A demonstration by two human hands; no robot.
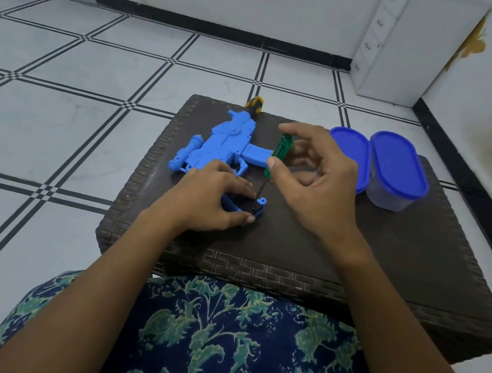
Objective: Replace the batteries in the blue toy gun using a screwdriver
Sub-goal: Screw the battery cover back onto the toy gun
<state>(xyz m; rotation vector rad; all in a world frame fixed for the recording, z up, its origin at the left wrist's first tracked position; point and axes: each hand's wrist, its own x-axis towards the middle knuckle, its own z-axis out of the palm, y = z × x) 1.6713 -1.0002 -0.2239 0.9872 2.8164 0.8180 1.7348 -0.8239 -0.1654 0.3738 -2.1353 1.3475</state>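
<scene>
Toy gun [218,147] beyond left hand [204,202] clamping blue part [254,209]; right hand [317,183] gripping screwdriver [279,156].

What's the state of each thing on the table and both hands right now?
blue toy gun: lying flat on the table, untouched
small blue part: pinned to the table by the left hand
green screwdriver: near upright in the right hand, tip down at the small blue part
yellow-and-black screwdriver: lying at the far edge, unused
two blue-lidded containers: lids on, side by side
</scene>
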